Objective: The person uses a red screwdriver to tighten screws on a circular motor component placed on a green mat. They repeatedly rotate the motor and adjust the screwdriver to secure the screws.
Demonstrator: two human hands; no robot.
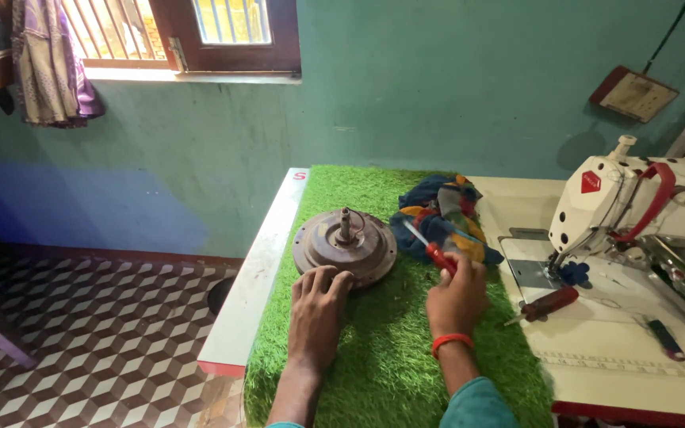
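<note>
Ceiling-fan motor housing (344,246): on green turf mat (390,357), left hand (317,309) resting flat against its rim. Right hand (457,295) clenches red-handled screwdriver (430,247). Risk: round housing may slide; tip could slip.

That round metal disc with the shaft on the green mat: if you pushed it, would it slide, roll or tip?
The disc looks like thick metal, so probably heavy and rigid. It lies flat and wide on the grassy mat, so tipping or rolling seems unlikely; the rough turf would likely resist sliding. The left hand rests at its edge, perhaps steadying it.
</note>
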